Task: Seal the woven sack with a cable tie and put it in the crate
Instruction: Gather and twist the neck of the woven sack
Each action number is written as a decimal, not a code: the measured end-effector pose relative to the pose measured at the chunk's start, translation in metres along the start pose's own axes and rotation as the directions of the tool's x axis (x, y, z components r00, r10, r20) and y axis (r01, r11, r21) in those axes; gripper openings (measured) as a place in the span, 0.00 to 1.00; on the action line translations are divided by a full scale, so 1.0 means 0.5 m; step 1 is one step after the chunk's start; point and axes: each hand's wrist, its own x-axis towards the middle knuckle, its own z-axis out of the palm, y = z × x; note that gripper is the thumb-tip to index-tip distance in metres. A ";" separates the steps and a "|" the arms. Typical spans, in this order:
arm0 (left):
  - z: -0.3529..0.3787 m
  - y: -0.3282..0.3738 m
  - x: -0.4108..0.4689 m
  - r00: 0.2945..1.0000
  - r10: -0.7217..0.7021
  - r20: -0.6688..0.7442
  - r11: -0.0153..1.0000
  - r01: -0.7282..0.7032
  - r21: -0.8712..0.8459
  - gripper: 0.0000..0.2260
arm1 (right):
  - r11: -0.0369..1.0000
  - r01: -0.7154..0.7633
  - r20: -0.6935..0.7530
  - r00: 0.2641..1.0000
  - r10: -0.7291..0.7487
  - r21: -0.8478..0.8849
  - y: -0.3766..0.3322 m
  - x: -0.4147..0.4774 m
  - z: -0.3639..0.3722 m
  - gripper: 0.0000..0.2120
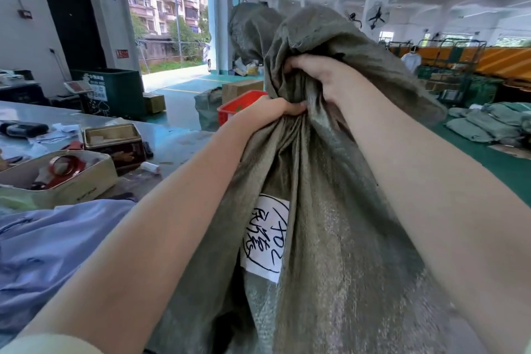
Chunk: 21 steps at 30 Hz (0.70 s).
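Note:
A grey-green woven sack (330,210) stands in front of me and fills the middle of the view. A white label (265,236) with handwritten characters is stuck on its front. My left hand (270,110) grips the bunched neck of the sack from the left. Just above it, my right hand (321,77) clenches the gathered cloth, and the loose mouth of the sack flares upward past my fingers. A red plastic crate (238,108) sits on the floor behind the sack, partly hidden by my left hand. No cable tie is visible.
A table (172,138) on the left carries open tin boxes (112,142), tape rolls and papers; a blue cloth (48,250) lies at my near left. Cardboard boxes (241,87) and another sack stand on the green floor. Filled sacks (488,123) are piled at right.

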 end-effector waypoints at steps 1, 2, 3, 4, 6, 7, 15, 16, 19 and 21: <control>0.002 0.002 0.000 1.000 -0.005 0.003 0.996 0.005 0.084 0.40 | 0.998 0.010 0.040 0.999 -0.007 -0.059 0.005 -0.011 -0.009 0.09; 0.002 0.003 0.001 1.000 -0.014 -0.001 0.988 0.014 0.151 0.40 | 0.992 -0.007 0.086 0.996 0.018 -0.127 0.006 -0.022 -0.017 0.09; 0.002 0.007 0.000 1.000 -0.027 -0.010 0.979 0.028 0.204 0.37 | 0.974 -0.044 0.126 0.989 0.073 -0.222 0.006 -0.035 -0.027 0.09; 0.001 0.008 0.003 0.999 -0.039 -0.024 0.965 0.044 0.257 0.34 | 0.952 -0.088 0.153 0.979 0.137 -0.292 0.010 -0.049 -0.037 0.10; -0.002 -0.001 0.003 0.999 -0.036 -0.033 0.945 0.045 0.325 0.30 | 0.946 -0.157 0.233 0.946 0.227 -0.284 0.035 -0.071 -0.070 0.16; -0.003 -0.006 -0.001 0.999 -0.028 -0.033 0.945 0.038 0.326 0.29 | 0.947 -0.166 0.277 0.929 0.244 -0.277 0.048 -0.084 -0.079 0.16; 0.030 0.025 -0.012 0.988 -0.142 0.056 0.988 0.145 -0.049 0.21 | 0.984 0.010 0.170 0.985 -0.041 0.177 0.154 -0.076 0.014 0.19; 0.027 0.029 -0.015 0.983 -0.156 0.096 0.986 0.161 -0.045 0.20 | 0.951 -0.034 0.181 0.983 -0.024 0.309 0.153 -0.075 0.019 0.12; 0.021 0.038 -0.015 0.971 -0.185 0.150 0.981 0.173 0.088 0.22 | 0.900 -0.182 0.294 0.954 0.063 0.396 0.146 -0.076 0.028 0.07; 0.012 0.035 -0.009 0.969 -0.195 0.148 0.976 0.177 0.124 0.23 | 0.916 -0.203 0.338 0.938 0.079 0.347 0.145 -0.076 0.036 0.06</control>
